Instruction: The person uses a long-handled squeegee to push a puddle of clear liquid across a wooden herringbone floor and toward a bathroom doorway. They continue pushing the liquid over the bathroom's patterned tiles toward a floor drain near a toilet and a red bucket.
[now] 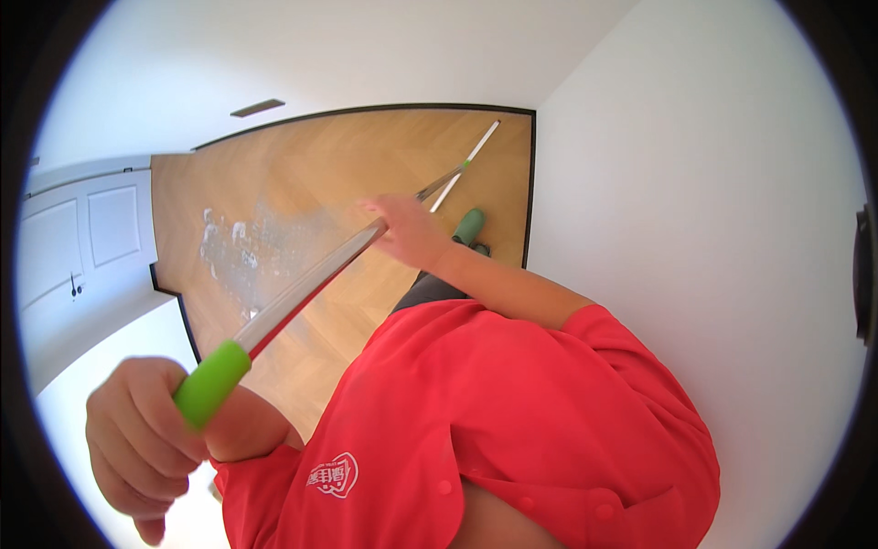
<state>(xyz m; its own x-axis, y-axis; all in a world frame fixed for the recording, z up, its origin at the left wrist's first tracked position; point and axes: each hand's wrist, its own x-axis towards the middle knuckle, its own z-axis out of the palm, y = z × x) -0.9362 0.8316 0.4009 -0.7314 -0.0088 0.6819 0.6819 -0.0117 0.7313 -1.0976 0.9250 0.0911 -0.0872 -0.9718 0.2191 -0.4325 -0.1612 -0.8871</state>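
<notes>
A long-handled floor tool, a flat mop or squeegee, runs slantwise from the lower left to the far floor. It has a silver-and-red pole and a green end grip. My left hand is closed round that green grip. Further down the pole, my right hand is round the shaft, somewhat blurred, its fingertips partly stretched out. The tool's narrow white head lies on the wood floor near the far right corner, with a green joint at its middle.
White wet foam is spread over the floor at left. A green shoe of mine stands near the right wall. Dark skirting edges the floor. A white door with a dark handle is at the left.
</notes>
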